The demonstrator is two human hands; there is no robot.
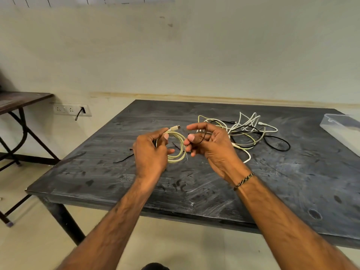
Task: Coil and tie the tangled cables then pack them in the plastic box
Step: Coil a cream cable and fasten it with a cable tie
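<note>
So that the loops cannot spring apart, my left hand (151, 151) keeps its grip clamped round one side of the coiled pale cable (176, 147), plug end jutting up just past my thumb, while my right hand (204, 142), just beside the coil, pinches a thin black tie (202, 137) ready to wrap it. Beyond my right grip the tangled cables (247, 131) wait on the bench (194, 191), and the plastic box (342, 131) sits well off to that side, within reach for packing.

Both bare forearms reach forward over the table, hands raised side by side — left hand (151, 152) with fingers curled around a coil (176, 147), thumb on top; right hand (209, 142) with fingers bent, pinching a thin tie (202, 138), bracelet at the wrist.
</note>
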